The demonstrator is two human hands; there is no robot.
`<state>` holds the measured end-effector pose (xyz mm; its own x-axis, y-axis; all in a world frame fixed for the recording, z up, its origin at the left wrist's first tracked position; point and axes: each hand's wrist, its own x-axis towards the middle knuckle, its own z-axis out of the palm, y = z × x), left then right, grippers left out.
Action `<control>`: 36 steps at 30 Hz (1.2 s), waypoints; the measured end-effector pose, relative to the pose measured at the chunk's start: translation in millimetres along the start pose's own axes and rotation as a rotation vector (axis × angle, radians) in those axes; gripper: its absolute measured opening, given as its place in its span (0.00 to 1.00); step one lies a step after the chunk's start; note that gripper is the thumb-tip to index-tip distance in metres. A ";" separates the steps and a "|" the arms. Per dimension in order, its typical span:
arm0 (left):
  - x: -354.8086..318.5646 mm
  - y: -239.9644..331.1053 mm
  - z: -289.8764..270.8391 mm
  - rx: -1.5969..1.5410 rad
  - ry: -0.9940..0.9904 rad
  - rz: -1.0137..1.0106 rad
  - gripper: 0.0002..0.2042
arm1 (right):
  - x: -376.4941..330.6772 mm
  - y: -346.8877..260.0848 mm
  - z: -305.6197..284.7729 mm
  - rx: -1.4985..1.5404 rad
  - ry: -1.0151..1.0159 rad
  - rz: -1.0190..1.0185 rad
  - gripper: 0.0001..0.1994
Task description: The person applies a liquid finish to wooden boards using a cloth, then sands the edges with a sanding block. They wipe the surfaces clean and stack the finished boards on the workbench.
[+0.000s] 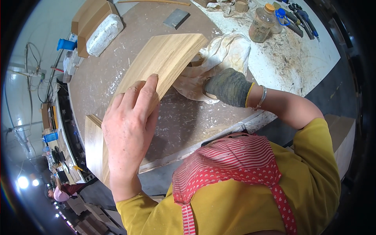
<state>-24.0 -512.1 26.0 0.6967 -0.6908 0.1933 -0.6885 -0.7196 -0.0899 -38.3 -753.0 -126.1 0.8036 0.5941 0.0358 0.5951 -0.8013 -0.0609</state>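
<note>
One brown work table (188, 121), flecked with white, extends around and below the wooden board (168, 55); a white surface (317, 58), strewn with brown debris, adjoins it to the right of the board. Far to the left of the board, the room shows a second bench (74, 168), lit lamps (23, 182) and one co-worker (60, 194) in a pink top. Counted: one grey block (176, 18), just beyond the board; one open cardboard box (80, 29) and one white wrapped package (105, 35), beyond the board to the left; one jar (261, 25) with an orange cap and one bottle (276, 28) with a blue cap, beyond the board to the right, near several hand tools (303, 19); one stained cloth (231, 51), beside the board's right edge; one second wooden piece (93, 143), at the board's near left. The left hand (129, 117), bare, holds the board, fingers partly spread over its upper face, thumb at its right edge. The right hand (229, 88), in a grey glove with a yellow cuff, touches the cloth just right of the board, fingers curled; whether they grip the fabric cannot be told
</note>
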 end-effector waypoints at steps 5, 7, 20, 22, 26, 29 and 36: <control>1.3 0.6 -2.1 0.000 -0.005 0.003 0.23 | -5.3 21.6 10.5 0.298 -0.191 0.043 0.14; 2.0 0.1 -3.6 -0.002 -0.025 -0.009 0.23 | -17.4 34.6 11.1 0.479 -0.122 0.139 0.13; 9.3 -4.0 -11.4 0.011 -0.026 0.029 0.23 | -75.6 35.4 -38.7 1.532 -0.023 0.601 0.13; 10.9 -5.0 -14.4 0.008 -0.019 0.030 0.23 | -79.5 40.5 -60.5 1.210 0.075 0.473 0.15; 12.1 -8.5 -21.0 -0.058 -0.038 -0.020 0.25 | -72.8 48.6 -89.6 0.770 0.315 0.416 0.16; 13.8 -13.4 -23.5 -0.022 -0.016 0.027 0.25 | -55.0 49.1 -94.3 0.440 0.566 0.273 0.15; 18.0 -20.8 -28.2 -0.054 -0.035 0.019 0.25 | -22.1 53.4 -97.6 1.049 0.650 0.213 0.16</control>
<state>-2.8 -507.5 58.9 0.6892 -0.7073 0.1574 -0.7111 -0.7019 -0.0402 -23.5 -815.8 -32.8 0.9158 0.0762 0.3944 0.4002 -0.2573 -0.8796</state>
